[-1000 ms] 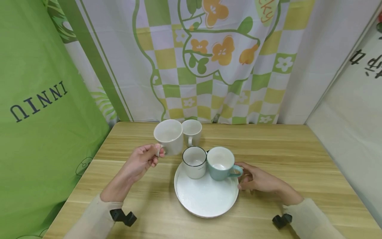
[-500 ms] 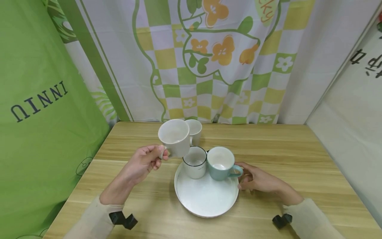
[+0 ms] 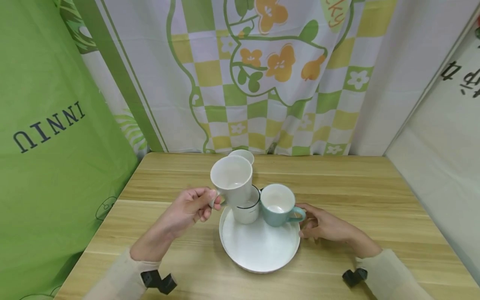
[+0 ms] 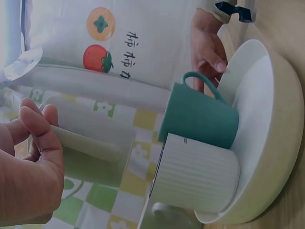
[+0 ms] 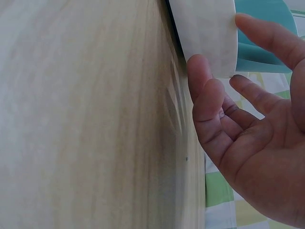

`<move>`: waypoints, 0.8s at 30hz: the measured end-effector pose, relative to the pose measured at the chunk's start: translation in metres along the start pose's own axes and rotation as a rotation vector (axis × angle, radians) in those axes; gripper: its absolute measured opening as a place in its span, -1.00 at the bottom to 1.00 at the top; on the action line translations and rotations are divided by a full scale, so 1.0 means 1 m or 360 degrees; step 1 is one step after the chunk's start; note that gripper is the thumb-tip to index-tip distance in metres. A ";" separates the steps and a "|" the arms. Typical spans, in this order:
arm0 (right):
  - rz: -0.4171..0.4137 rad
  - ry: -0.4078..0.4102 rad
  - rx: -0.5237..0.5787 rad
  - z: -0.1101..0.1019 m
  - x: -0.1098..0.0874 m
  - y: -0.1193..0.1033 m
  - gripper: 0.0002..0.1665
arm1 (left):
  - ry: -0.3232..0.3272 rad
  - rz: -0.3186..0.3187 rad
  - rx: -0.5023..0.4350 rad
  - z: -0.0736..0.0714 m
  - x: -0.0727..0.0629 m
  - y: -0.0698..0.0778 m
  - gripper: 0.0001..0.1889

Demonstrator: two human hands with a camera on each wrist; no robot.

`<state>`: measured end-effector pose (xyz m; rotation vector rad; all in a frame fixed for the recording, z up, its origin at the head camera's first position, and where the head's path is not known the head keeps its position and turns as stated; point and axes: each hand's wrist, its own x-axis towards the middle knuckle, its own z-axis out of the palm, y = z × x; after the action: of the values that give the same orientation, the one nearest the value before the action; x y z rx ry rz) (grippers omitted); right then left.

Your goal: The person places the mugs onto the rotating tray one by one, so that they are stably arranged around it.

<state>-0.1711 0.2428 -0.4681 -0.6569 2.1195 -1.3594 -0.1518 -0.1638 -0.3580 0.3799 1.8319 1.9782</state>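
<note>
A plain white mug (image 3: 240,187) hangs tilted in the air, its handle pinched by my left hand (image 3: 187,208). In the head view it partly covers a white mug with a dark rim (image 3: 246,215), which stands upright on a round white tray (image 3: 258,250). Beside that one, also on the tray, stands a teal mug (image 3: 275,216) with its handle to the right. My right hand (image 3: 324,225) is at the tray's right edge, near the teal handle. In the right wrist view its fingers (image 5: 199,76) lie loosely bent against the tray wall (image 5: 209,33).
Another white mug (image 3: 243,154) stands behind, mostly hidden by the raised one. Everything rests on a wooden table (image 3: 356,179). A checked curtain (image 3: 262,108) hangs along its far edge, with a green cloth (image 3: 56,175) at the left and a white one (image 3: 442,166) at the right.
My left hand has carried the white mug to the right and, lately, a little nearer, so it now overlaps the dark-rimmed mug in view. The right hand and tray stay put.
</note>
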 end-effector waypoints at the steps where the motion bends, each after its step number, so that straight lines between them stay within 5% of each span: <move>1: 0.0000 0.0000 -0.0005 0.000 0.000 0.000 -0.05 | -0.0010 0.0000 0.0002 0.001 0.000 0.000 -0.76; 24: 0.0029 0.0022 -0.0012 0.000 0.000 -0.001 -0.04 | -0.0312 -0.0051 0.0005 0.025 -0.005 -0.011 -0.79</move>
<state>-0.1710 0.2429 -0.4675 -0.6314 2.1373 -1.3505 -0.1347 -0.1432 -0.3657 0.5224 1.7080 1.8462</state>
